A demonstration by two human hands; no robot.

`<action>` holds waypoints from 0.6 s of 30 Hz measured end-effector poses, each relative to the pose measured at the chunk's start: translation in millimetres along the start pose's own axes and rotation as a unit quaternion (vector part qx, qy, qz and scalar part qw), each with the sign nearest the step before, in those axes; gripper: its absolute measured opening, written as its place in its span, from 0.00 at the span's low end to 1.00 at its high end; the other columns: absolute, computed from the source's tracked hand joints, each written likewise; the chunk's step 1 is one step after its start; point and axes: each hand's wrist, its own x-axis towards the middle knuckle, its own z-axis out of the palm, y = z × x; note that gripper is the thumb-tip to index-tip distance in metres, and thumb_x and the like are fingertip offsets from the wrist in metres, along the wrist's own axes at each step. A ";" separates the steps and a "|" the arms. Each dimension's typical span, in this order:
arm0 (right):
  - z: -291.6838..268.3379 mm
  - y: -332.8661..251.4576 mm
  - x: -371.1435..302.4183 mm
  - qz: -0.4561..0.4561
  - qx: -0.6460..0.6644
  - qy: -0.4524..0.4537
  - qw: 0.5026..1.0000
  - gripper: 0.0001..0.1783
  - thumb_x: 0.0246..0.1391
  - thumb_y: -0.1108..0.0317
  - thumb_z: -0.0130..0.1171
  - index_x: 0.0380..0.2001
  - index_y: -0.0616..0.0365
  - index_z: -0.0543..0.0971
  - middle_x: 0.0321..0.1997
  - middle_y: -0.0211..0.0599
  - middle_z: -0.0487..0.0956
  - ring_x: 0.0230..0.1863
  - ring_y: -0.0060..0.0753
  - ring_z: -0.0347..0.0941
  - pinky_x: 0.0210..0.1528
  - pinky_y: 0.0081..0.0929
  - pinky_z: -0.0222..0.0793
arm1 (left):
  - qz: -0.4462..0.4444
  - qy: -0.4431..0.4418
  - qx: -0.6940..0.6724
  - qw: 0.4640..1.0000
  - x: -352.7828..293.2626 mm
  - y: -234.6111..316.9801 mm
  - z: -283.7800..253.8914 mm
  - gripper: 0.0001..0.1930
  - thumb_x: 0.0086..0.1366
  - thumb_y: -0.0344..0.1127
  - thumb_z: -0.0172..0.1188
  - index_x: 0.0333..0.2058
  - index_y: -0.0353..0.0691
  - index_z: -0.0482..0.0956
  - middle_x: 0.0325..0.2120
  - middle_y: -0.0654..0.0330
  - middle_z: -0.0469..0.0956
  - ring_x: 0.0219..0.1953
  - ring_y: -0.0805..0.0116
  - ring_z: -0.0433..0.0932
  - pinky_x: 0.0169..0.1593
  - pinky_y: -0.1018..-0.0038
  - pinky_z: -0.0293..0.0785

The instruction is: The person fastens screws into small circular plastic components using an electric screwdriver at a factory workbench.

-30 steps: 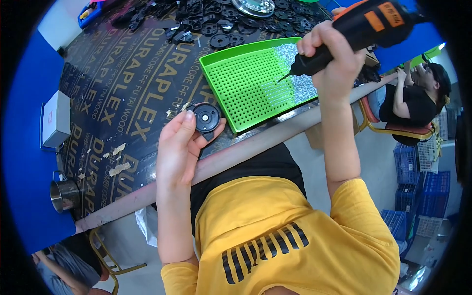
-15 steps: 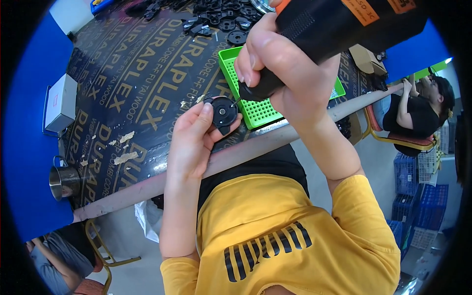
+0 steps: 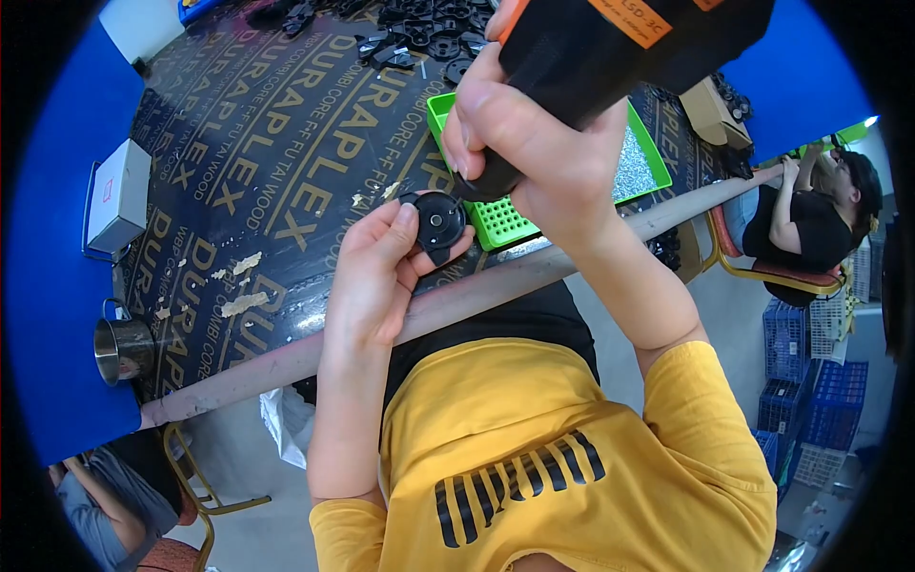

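My left hand [image 3: 374,255] is closed on a round black plastic part [image 3: 438,225], thumb on its face and fingers beneath. A small hole shows at the part's centre. In my right hand [image 3: 558,157] is a black electric screwdriver [image 3: 634,62] with orange labels, its nose slanting down to the left. The tip is at the part's upper right edge; whether it touches a screw is too small to tell. Just beyond both hands sits a green tray [image 3: 664,170] with a perforated section [image 3: 502,219] and a heap of small silver pieces [image 3: 634,167].
Many black plastic parts [image 3: 443,38] lie at the table's far side. An open cardboard box [image 3: 713,114] stands at the right, a white box [image 3: 119,200] and metal cup [image 3: 124,351] at the left. A padded rail [image 3: 286,367] edges the table. Other people sit left and right.
My right hand and the screwdriver have shifted left, uncovering more of the tray's silver pieces. The round part has moved slightly right and down in my left hand.
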 end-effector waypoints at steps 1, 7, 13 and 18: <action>-0.5 1.8 0.0 0.000 0.000 0.000 1.000 0.07 0.41 0.75 0.57 0.26 0.62 0.72 0.16 0.26 0.72 0.14 0.16 0.69 0.18 0.14 0.64 | -0.007 -0.003 -0.004 1.000 0.7 0.7 -0.6 0.14 0.66 0.33 0.41 0.39 0.26 0.68 0.34 0.52 0.74 0.36 0.64 0.76 0.46 0.71 0.73; 2.8 -6.7 -2.7 0.017 -0.037 0.002 0.999 0.05 0.40 0.76 0.57 0.17 0.60 0.71 0.16 0.25 0.72 0.15 0.16 0.69 0.18 0.14 0.64 | -0.008 0.002 -0.004 1.000 0.0 4.4 2.0 0.14 0.66 0.33 0.40 0.39 0.25 0.67 0.35 0.52 0.74 0.36 0.63 0.77 0.46 0.71 0.74; 1.3 -1.5 -3.2 0.008 -0.068 -0.023 0.997 0.16 0.45 0.83 0.47 0.40 0.63 0.61 0.20 0.36 0.68 0.15 0.23 0.64 0.21 0.24 0.64 | -0.002 -0.002 -0.009 1.000 2.5 4.1 -1.9 0.14 0.65 0.32 0.40 0.39 0.26 0.68 0.35 0.52 0.74 0.36 0.63 0.77 0.45 0.70 0.74; 3.8 -7.6 -8.4 -0.008 -0.044 0.006 0.999 0.20 0.44 0.82 0.46 0.43 0.63 0.57 0.19 0.34 0.67 0.14 0.23 0.63 0.20 0.24 0.64 | 0.007 -0.002 -0.005 1.000 0.2 0.2 -0.2 0.14 0.65 0.33 0.41 0.41 0.26 0.68 0.35 0.52 0.73 0.36 0.62 0.77 0.45 0.69 0.74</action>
